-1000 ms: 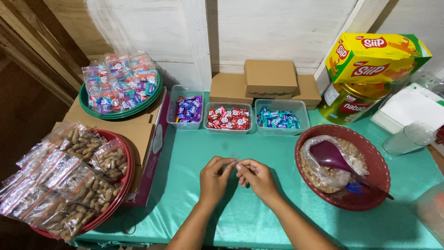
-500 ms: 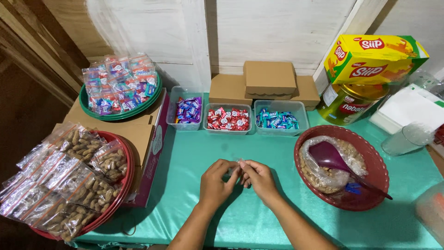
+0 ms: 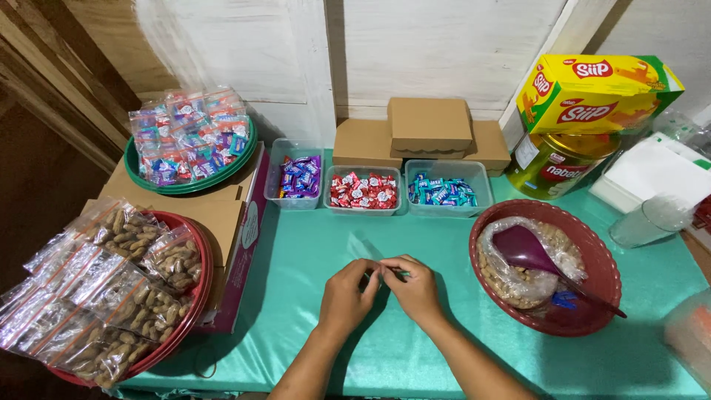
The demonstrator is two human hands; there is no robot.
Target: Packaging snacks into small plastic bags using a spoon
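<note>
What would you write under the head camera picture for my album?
Two hands, left hand and right hand, meet over a teal table between bagged peanuts and candy tubs.

Glossy teal satin tablecloth [image 3: 311, 244] catches the light; far off, matt brown cardboard boxes [image 3: 432, 124] against painted white wooden planks [image 3: 437, 44]. Near left, shiny clear plastic bags of rough-shelled peanuts [image 3: 104, 289]. On the right, a smooth maroon plastic scoop [image 3: 527, 250].

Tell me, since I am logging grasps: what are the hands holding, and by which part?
Both hands, left and right, pinch something small and clear between their fingertips; what it is cannot be told.
</note>
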